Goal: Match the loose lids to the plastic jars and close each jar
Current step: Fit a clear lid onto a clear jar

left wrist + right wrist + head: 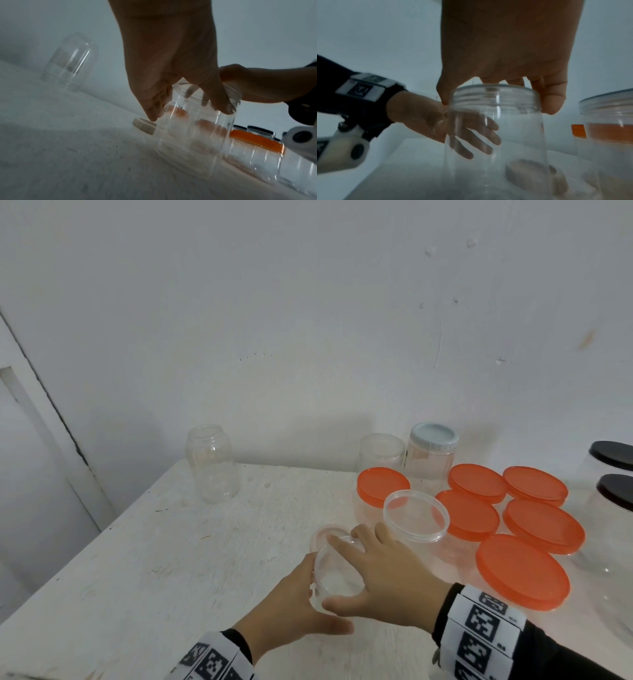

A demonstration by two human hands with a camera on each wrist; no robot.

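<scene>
- While a white table (171, 542) carries a crowd of clear plastic containers, six orange-lidded jars (524, 571) cluster at its right side, two black-lidded jars (613, 460) beyond them.
- An open clear jar (337, 571) stands near the front edge, gripped at its threaded rim by the right hand (387, 568), fingers curled over the mouth.
- From the other side, the left hand (291, 614) cups the jar's wall, fingers wrapped round it.
- A loose pale lid (325, 534) lies just behind the jar.

Clear open jar (337, 571) upright on table, w/ beige lid (327, 534) just behind.
</scene>
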